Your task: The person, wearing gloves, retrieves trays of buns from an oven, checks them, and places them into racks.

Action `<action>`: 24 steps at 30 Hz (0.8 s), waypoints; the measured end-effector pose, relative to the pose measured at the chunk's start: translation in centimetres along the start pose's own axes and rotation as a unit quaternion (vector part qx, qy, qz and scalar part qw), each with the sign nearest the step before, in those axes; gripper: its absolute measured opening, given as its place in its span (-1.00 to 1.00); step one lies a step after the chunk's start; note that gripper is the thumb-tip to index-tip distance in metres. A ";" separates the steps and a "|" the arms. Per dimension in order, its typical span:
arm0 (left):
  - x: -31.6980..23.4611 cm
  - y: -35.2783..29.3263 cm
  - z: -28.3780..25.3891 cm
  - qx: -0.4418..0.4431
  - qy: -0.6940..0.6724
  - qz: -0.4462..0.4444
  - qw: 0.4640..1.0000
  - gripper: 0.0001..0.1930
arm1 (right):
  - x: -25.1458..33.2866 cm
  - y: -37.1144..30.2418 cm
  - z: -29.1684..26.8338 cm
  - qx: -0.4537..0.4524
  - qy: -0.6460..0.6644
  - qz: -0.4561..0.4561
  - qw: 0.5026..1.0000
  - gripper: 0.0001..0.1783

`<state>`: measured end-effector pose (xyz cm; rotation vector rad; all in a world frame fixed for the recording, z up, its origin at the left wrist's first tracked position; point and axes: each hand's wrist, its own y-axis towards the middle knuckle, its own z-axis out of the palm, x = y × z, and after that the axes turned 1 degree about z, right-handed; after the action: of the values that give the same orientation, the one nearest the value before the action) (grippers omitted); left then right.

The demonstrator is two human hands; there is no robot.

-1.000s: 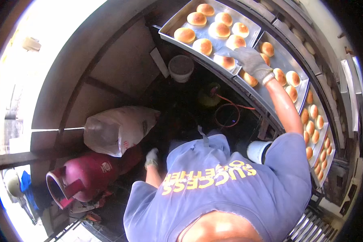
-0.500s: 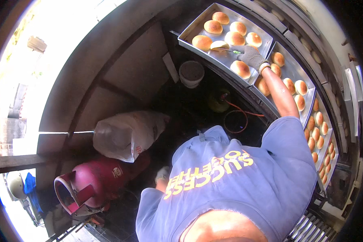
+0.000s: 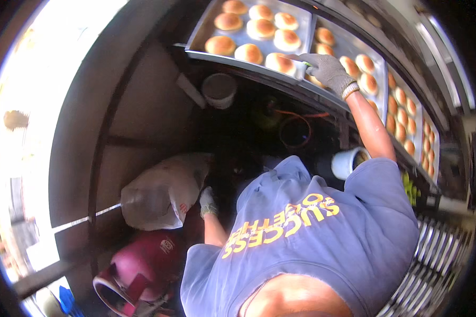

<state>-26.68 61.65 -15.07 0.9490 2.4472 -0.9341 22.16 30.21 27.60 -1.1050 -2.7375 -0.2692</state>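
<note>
My right hand (image 3: 329, 72), in a grey knit glove, reaches over the front right corner of a metal baking tray (image 3: 232, 60). Its fingers are closed around a thin-bladed tool with a green handle (image 3: 307, 64); whether it is a knife or a spatula I cannot tell. The blade lies at the edge of the nearest bun (image 3: 280, 63). Several round buns (image 3: 261, 28) with browned tops sit in rows on that tray. Low beside my body hangs my left hand (image 3: 208, 202), also gloved, near a plastic bag (image 3: 161, 195). Its fingers are blurred, and nothing shows in it.
More bun trays (image 3: 354, 45) continue along the curved-looking shelf to the right. Below stand a white bucket (image 3: 219, 91), a pale pail (image 3: 346, 164) and an orange hose (image 3: 307, 114). A dark pink gas cylinder (image 3: 148, 267) is at lower left, a slatted metal rack (image 3: 433, 259) at lower right.
The bun tipped up on the blade now rests with its browned top upward. My right hand has shifted to the nearest bun at the tray corner. My left hand shows more fully.
</note>
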 end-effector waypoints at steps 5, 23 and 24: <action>-7.6 0.9 -2.5 0.060 0.169 0.139 0.974 -0.80 | -7.6 -13.6 -1.8 -0.026 -0.116 0.050 0.992 -0.51; -14.2 -26.8 23.1 0.045 -0.355 -0.391 0.848 -0.51 | -19.4 -6.8 1.3 0.029 0.109 -0.127 0.985 -0.69; -14.9 -29.3 24.9 0.078 -0.193 -0.328 0.921 -0.54 | -20.0 -6.6 0.7 0.024 0.137 -0.140 0.980 -0.68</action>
<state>-34.35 21.22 -11.91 -0.0699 2.3732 -1.3850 31.67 12.34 21.60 -0.6131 -2.6266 -0.3619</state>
